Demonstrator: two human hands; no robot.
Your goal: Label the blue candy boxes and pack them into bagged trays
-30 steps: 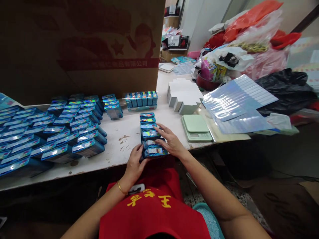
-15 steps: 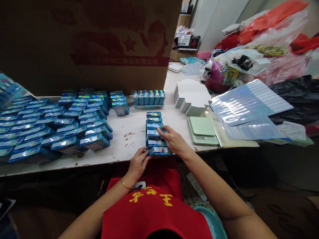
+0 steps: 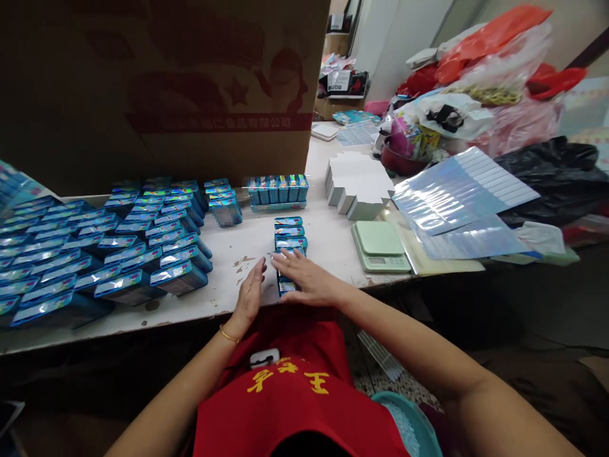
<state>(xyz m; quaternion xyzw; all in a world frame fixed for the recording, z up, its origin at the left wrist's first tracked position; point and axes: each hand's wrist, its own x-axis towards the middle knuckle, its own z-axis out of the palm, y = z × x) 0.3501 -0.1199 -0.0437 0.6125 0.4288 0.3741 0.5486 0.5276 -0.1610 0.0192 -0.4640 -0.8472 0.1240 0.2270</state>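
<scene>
A short row of small blue boxes [image 3: 290,232] stands on the white table in front of me, running from near the edge toward the back. My right hand [image 3: 304,278] lies over the near part of this row with its fingers stretched out, hiding several boxes. To the left of the row, my left hand [image 3: 252,292] is held on edge, fingers extended and nothing in it. A small gap separates it from the boxes. Behind the row sits a clear-wrapped set of upright blue packs [image 3: 278,190].
Many blue boxes [image 3: 118,254] fill the table's left side before a large cardboard carton [image 3: 214,76]. On the right are stacked white card blanks [image 3: 359,181], a green scale [image 3: 378,244], glossy printed sheets [image 3: 466,197] and piled plastic bags [image 3: 495,70]. A turquoise basin [image 3: 419,419] stands below.
My left hand has drawn back from the near end of the row and straightened. My right hand has gone from gripping a box to lying flat across the row. The view has shifted slightly.
</scene>
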